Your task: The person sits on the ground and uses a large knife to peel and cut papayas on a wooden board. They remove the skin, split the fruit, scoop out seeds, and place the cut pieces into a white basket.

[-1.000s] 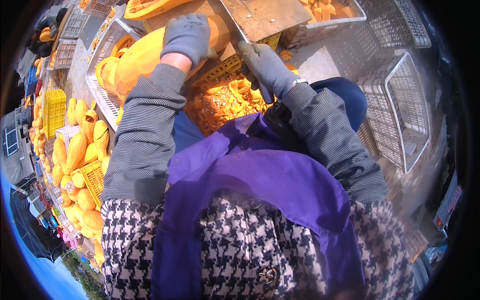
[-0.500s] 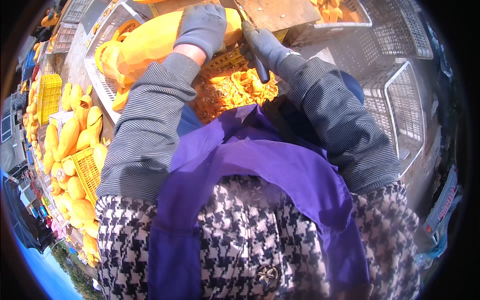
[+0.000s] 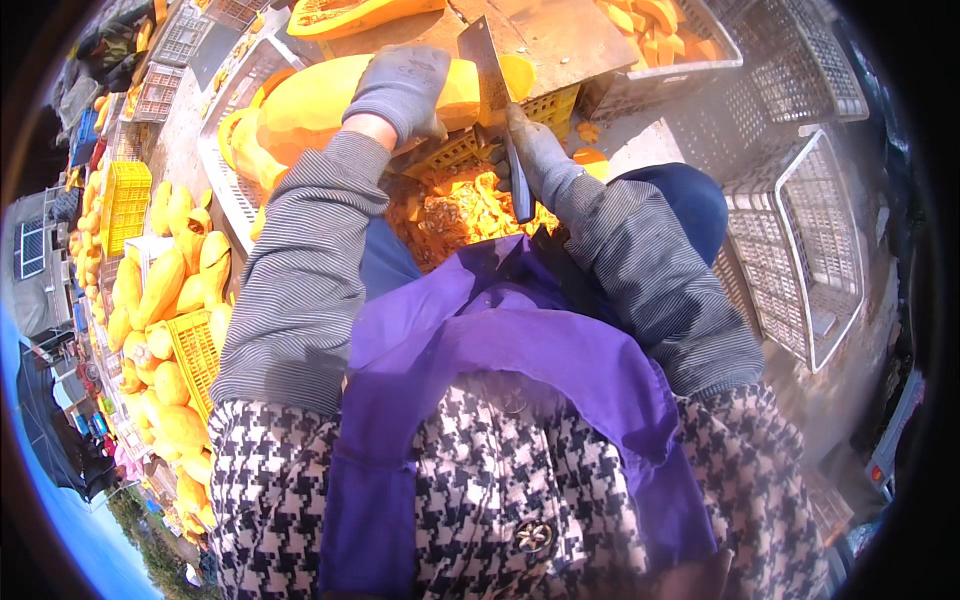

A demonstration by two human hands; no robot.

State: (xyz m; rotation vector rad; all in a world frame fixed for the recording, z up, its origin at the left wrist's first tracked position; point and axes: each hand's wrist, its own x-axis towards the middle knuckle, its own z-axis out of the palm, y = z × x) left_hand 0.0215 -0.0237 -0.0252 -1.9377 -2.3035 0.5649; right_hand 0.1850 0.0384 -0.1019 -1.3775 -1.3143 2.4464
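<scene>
My left hand (image 3: 398, 90), in a grey glove, grips a long peeled orange pumpkin (image 3: 305, 110) from above, near its right end. My right hand (image 3: 535, 155), also gloved, is closed on a wide-bladed cleaver (image 3: 485, 70). The blade stands against the pumpkin's right end, with its dark handle pointing down. Beyond them is a wooden board (image 3: 552, 35) carrying a hollowed pumpkin piece (image 3: 360, 15). Orange pulp and seeds (image 3: 460, 215) lie below my hands, beside a yellow crate (image 3: 447, 152).
A white crate (image 3: 230, 220) stands under the pumpkin's left side. At upper right a crate of cut pieces (image 3: 655, 30) sits beside white crates (image 3: 805, 270). At left are heaped pumpkins (image 3: 160, 295), yellow crates (image 3: 125, 205) and, farther off, a dark canopy.
My left hand and the pumpkin have shifted right, then slightly down in the view. The cleaver's blade now shows upright at the pumpkin's right end; my grips are unchanged.
</scene>
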